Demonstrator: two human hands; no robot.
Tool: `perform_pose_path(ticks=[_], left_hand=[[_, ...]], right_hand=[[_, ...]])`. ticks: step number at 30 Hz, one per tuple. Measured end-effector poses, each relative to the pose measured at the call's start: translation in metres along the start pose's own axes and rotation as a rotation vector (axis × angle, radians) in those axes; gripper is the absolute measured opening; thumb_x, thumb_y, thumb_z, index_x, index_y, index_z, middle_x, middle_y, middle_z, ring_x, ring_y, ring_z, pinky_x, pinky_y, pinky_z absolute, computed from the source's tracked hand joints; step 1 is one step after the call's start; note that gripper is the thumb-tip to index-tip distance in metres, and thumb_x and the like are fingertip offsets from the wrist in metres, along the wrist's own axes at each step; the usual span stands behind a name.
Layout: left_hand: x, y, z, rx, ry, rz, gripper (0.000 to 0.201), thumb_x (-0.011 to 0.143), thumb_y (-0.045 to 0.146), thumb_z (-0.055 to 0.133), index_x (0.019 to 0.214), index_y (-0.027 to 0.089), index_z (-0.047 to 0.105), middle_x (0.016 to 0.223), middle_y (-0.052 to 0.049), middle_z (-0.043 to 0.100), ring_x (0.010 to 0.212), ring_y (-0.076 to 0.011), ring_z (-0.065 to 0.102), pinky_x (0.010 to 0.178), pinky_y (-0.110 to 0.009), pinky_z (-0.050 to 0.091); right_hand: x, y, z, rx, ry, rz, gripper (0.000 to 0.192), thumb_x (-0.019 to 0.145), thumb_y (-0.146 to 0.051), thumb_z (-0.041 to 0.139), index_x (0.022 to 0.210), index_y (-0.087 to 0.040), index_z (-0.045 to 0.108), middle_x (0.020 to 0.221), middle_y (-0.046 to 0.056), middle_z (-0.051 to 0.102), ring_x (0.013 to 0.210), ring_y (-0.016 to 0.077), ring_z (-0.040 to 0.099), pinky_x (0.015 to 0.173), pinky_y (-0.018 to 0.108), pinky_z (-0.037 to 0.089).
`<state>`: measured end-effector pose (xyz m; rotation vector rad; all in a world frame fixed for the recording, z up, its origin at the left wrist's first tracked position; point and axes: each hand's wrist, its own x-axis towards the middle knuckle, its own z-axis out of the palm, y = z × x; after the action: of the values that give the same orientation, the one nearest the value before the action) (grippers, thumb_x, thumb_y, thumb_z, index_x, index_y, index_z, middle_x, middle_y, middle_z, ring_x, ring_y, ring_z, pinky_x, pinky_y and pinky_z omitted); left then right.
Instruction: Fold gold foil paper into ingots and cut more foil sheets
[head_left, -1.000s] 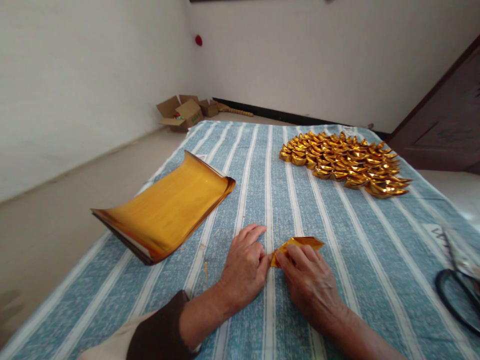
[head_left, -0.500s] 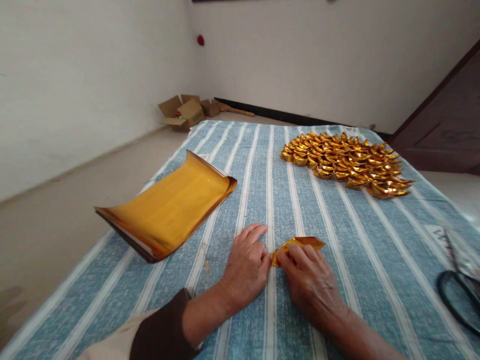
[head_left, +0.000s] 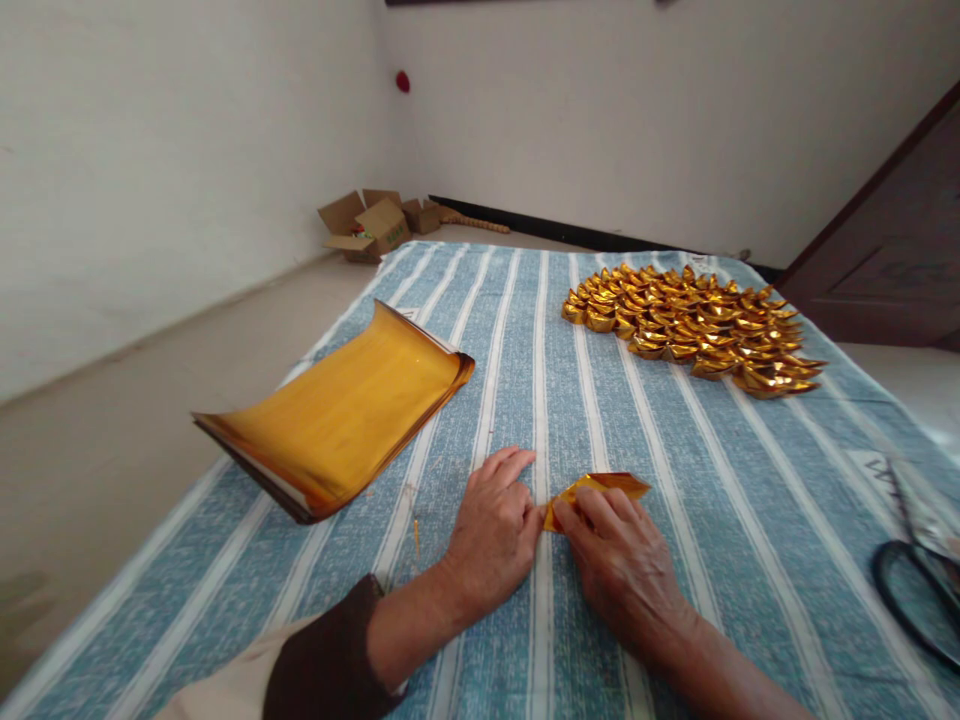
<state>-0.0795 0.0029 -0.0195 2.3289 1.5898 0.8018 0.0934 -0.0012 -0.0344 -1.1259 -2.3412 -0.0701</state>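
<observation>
On the blue-and-white striped cloth (head_left: 675, 450), the left hand (head_left: 491, 535) and right hand (head_left: 622, 565) pinched a small folded gold foil paper (head_left: 604, 486) between closed fingertips. A curled stack of gold sheets (head_left: 337, 415) lay left of it; a heap of folded gold ingots (head_left: 694, 325) lay beyond.
</observation>
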Motion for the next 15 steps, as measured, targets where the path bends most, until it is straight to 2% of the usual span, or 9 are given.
perform_pose_path(ticks=[5, 15], left_hand=[[0.0001, -0.0001, -0.0002, 0.012, 0.002, 0.0, 0.021, 0.08, 0.006, 0.052, 0.062, 0.017, 0.051, 0.124, -0.016, 0.06, 0.124, -0.0319, 0.047, 0.102, -0.056, 0.041], [0.001, -0.001, -0.0007, -0.008, 0.022, -0.024, 0.021, 0.077, 0.007, 0.058, 0.061, 0.018, 0.051, 0.122, -0.011, 0.062, 0.123, -0.031, 0.048, 0.101, -0.056, 0.042]], right_hand=[[-0.0012, 0.0007, 0.0002, 0.008, -0.021, 0.007, 0.022, 0.092, -0.016, 0.042, 0.097, -0.018, 0.064, 0.084, 0.006, 0.056, 0.076, 0.0202, 0.042, 0.068, 0.033, 0.033], [-0.0015, 0.001, 0.0011, -0.008, -0.037, 0.017, 0.018, 0.091, -0.016, 0.045, 0.097, -0.019, 0.062, 0.085, 0.005, 0.056, 0.076, 0.0197, 0.043, 0.069, 0.032, 0.034]])
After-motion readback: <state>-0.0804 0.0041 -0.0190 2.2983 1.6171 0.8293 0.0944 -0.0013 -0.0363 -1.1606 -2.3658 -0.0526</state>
